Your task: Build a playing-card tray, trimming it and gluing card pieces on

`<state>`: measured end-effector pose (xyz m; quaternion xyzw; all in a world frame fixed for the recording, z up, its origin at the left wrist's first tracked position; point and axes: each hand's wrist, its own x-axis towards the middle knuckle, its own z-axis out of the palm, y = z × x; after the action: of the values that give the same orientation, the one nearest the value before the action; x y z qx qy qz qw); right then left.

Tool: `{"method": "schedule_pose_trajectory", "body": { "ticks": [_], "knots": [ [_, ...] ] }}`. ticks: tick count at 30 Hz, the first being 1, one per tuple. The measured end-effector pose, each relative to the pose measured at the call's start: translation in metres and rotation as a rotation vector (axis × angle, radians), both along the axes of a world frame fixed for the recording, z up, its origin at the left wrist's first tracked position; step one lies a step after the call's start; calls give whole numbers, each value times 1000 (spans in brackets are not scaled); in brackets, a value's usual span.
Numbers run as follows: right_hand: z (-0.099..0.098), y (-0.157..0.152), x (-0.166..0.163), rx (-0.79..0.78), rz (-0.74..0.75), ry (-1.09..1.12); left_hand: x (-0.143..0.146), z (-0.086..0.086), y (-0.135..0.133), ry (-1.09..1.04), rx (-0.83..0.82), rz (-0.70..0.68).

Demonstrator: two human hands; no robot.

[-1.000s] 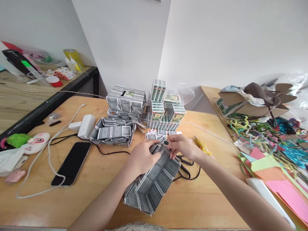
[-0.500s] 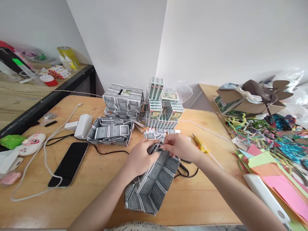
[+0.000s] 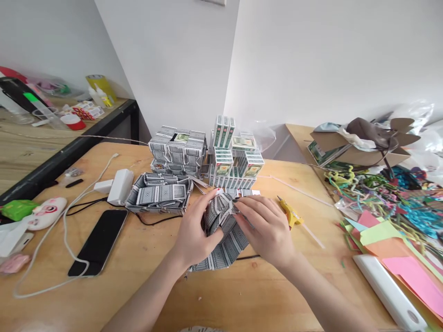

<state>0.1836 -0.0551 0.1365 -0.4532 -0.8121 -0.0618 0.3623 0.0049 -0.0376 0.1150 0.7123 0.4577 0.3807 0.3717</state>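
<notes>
Head view: left hand [image 3: 198,233] is clamping an open, grey-patterned playing-card box [image 3: 236,240]; right hand [image 3: 267,226] is touching its far end, whether pinching I cannot tell.
Box: being held tilted over the tan wooden counter [image 3: 141,253], between both hands.
Right side: a yellow glue gun [image 3: 290,213] is lying near.
Back: white-and-green card packs [image 3: 222,163] are standing stacked.

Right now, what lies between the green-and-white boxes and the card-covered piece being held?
Loose patterned cards, just past the held piece, in the head view.

held box [image 3: 230,246]: paper card; tabletop [image 3: 249,299]: wood, satiny; phone [image 3: 98,242]: glossy, smooth; glue gun [image 3: 290,213]: plastic
</notes>
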Motion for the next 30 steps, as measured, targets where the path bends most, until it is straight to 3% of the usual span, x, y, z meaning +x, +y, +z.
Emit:
{"method": "schedule_pose_trajectory", "body": {
  "ticks": [4, 7, 13, 20, 25, 30],
  "knots": [
    [-14, -2, -9, 108, 65, 135, 2, -2, -5, -54, 87, -27],
    [-19, 2, -15, 71, 46, 190, 4, -2, -2, -58, 27, -47],
    [-23, 27, -14, -188, -18, 226, 5, 1, 28, 162, -57, -21],
    [-40, 49, -15, -490, -3, 269, 1, -2, 62, 486, 13, -94],
    [-43, 53, -14, -643, -12, 316, -1, -8, 71, 459, 65, -113],
    [-38, 51, -16, -700, -152, 15, -7, -5, 73, 401, 102, -172]
  ]
}}
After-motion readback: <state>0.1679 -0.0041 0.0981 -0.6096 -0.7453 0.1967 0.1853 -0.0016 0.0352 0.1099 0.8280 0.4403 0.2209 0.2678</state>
